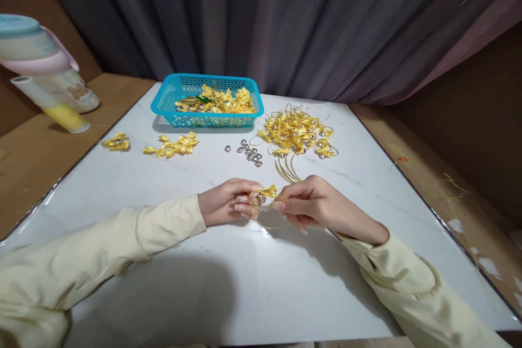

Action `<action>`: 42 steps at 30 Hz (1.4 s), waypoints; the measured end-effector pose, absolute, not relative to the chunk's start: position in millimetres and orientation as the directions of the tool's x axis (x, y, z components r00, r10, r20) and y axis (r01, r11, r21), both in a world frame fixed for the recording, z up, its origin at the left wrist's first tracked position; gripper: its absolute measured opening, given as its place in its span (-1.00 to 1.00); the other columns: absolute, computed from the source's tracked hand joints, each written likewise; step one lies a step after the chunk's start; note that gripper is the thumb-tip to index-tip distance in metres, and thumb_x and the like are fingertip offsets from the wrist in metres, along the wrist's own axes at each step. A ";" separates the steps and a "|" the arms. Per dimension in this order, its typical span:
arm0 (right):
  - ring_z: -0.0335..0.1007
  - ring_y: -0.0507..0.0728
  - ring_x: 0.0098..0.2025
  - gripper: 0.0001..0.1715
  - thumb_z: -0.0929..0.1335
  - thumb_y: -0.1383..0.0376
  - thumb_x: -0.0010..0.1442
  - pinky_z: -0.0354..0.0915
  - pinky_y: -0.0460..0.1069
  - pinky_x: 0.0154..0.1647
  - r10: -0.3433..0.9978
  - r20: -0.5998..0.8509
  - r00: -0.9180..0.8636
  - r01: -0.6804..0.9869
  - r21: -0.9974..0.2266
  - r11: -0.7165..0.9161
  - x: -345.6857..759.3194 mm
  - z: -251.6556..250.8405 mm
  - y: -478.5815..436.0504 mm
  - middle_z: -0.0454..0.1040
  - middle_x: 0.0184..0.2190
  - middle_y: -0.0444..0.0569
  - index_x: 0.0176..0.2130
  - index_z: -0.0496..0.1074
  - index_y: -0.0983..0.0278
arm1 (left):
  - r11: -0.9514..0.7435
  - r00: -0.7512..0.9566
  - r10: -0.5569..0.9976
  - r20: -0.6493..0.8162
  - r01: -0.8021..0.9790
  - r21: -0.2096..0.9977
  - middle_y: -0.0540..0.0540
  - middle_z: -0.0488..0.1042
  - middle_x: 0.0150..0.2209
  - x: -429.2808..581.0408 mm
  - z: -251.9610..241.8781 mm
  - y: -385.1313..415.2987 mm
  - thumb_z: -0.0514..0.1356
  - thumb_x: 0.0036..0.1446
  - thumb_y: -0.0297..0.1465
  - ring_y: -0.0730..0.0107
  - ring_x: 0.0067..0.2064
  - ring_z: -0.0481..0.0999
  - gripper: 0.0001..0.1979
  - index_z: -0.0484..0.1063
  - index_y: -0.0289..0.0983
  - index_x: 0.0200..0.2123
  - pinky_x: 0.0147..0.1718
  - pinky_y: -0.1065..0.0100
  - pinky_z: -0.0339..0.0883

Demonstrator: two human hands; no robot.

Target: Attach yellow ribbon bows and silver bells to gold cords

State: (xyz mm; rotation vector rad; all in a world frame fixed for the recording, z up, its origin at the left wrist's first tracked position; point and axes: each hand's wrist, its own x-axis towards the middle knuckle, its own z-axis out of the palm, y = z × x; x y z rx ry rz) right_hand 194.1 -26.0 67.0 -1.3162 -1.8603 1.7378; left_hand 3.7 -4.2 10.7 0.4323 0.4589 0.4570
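Both arms in frame, reaching forward, hands near each other but apart. Left arm (118,236) came in from the lower left, rising toward center, pale cream sleeve (167,228) down to the wrist. Left hand (223,201) pointed right, fingers (242,208) curled inward with some nails showing, grip closed; exact thumb placement unclear. Right arm (411,277) came up from the lower right, matching sleeve (432,296) ending further back, so the right wrist (373,231) was bare. Right hand (312,201) pointed left, thumb (289,206) and index finger (291,190) pinched together, remaining fingers bent underneath, one fingertip visible below.
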 end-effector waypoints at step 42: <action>-0.03 -0.11 -0.70 -0.68 0.24 0.34 0.12 -0.06 -0.16 -0.68 0.753 -0.353 -0.556 0.467 -0.881 -0.068 190.4 71.2 -26.7 0.23 -0.76 -0.17 -0.62 0.30 0.36 | 0.833 0.817 0.471 -0.333 -0.286 0.474 0.18 -0.09 -0.70 4.4 9.6 -3.6 0.10 0.04 -0.54 0.71 -0.70 -0.08 -0.78 0.21 -0.37 -0.62 -0.66 0.63 0.06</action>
